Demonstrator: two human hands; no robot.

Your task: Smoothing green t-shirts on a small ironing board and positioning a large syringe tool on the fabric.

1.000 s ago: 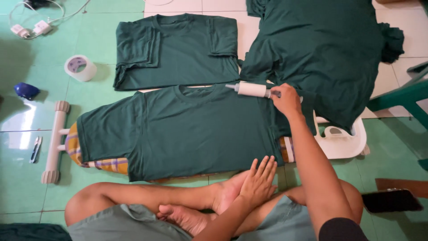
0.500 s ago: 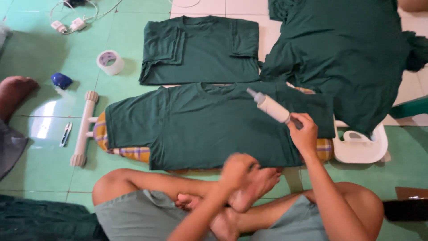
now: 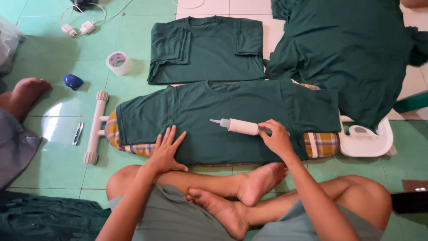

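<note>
Now right hand [image 3: 277, 139] grips smooth white cylindrical tool [image 3: 240, 126]; left hand [image 3: 167, 151] open, flat on soft green shirt [image 3: 214, 114].

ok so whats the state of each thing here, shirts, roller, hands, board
shirt on the board: spread flat, front up
lint roller: lying on that shirt, gripped by its handle
right hand: closed around the roller handle
left hand: open, fingers spread, pressing the shirt's lower edge
ironing board: low on the floor, mostly covered
folded shirts: stacked
shirt pile: loose, unfolded
tape roll: lying flat
</note>
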